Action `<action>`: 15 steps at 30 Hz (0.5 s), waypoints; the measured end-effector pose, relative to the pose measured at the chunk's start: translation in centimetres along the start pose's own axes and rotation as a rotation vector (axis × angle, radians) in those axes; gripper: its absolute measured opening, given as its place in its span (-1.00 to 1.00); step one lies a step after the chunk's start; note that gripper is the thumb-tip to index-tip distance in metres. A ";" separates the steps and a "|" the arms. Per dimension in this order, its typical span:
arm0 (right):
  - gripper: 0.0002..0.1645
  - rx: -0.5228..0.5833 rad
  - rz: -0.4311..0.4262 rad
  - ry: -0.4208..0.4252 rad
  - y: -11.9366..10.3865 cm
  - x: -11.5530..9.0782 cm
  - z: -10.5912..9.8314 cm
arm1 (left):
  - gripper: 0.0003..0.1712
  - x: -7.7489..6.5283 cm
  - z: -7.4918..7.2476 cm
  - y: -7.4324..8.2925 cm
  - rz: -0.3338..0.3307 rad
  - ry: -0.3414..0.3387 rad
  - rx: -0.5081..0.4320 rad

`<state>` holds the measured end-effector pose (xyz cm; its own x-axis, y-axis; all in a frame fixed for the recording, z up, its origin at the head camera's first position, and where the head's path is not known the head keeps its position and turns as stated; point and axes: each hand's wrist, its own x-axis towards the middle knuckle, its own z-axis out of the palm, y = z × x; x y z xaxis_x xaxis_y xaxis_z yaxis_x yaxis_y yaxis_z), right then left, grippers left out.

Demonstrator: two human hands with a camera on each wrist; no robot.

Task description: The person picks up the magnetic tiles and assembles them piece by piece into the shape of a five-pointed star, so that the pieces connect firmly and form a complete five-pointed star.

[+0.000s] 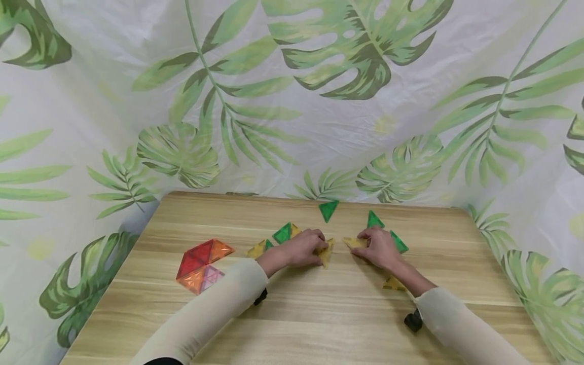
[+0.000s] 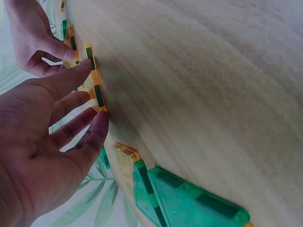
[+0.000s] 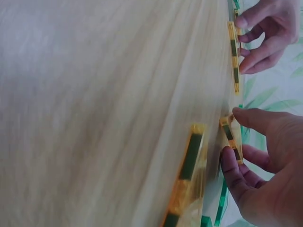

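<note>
Left hand [image 1: 302, 248] had its fingers half-curled, pinching a yellow tile [image 1: 326, 252] by its edges. Right hand [image 1: 380, 247], fingers half-curled, pinched a second yellow tile [image 1: 353, 242]. The held tiles were near each other but apart, over the counter [image 1: 315, 324]; contact unclear. A green tile [image 1: 328, 210] lay beyond.

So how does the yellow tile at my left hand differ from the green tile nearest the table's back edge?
Colour: the yellow tile is yellow, the green tile green. Contact: your left hand holds the yellow tile, while no hand touches the green tile. Place: the green tile lies by the back edge of the table; the yellow tile is farther from it. Both are thin, straight-edged tiles.
</note>
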<state>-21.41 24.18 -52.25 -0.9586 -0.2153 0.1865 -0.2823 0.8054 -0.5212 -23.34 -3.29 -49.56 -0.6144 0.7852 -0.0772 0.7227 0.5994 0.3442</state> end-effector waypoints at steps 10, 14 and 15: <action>-0.69 0.073 0.106 0.003 -1.6 0.2 0.9 | -0.53 0.8 0.0 0.4 -0.013 0.036 0.050; -0.72 0.076 0.128 0.021 -2.2 0.3 1.3 | -0.55 1.1 0.2 0.5 -0.037 0.048 0.058; -0.72 0.079 0.134 0.025 -2.3 0.3 1.4 | -0.54 1.2 0.3 0.5 -0.043 0.050 0.057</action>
<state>-21.11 21.45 -52.19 -0.9870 -0.0936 0.1309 -0.1544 0.7801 -0.6063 -23.66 -2.05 -49.73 -0.6589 0.7509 -0.0435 0.7115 0.6410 0.2880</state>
